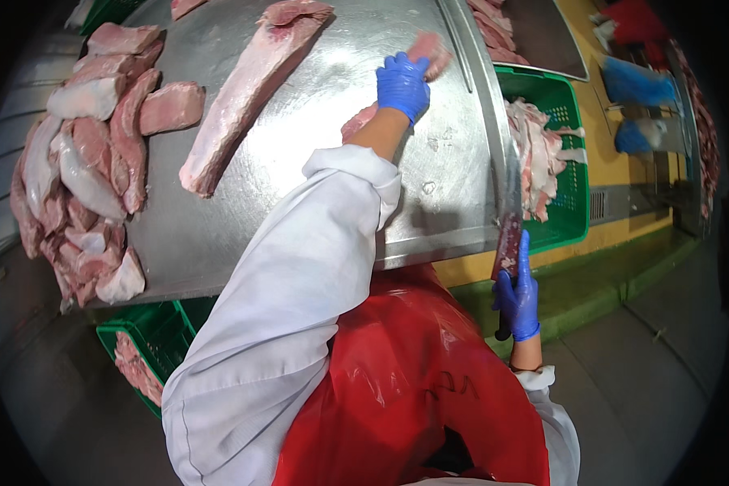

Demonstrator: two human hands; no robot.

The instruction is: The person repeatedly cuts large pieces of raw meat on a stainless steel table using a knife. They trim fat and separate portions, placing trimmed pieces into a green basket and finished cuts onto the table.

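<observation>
My left hand [402,85], in a blue glove, reaches across the steel table and closes on a small pink piece of meat [432,53], blurred at its far end. Another piece of meat [358,123] lies on the table, partly hidden by my left forearm. Off the table's right front corner, my right hand [518,301], also gloved in blue, grips a knife [508,247]. Its blade points away from me and small bits cling to it. Left of my left hand lies a long pale slab of meat [255,93].
Several meat cuts [93,162] are heaped along the left side of the steel table [227,243]. A green crate [571,206] with pale trimmings stands at the table's right edge. Another green crate [166,328] with meat sits below the front left. Beyond lies a tray of meat [494,32].
</observation>
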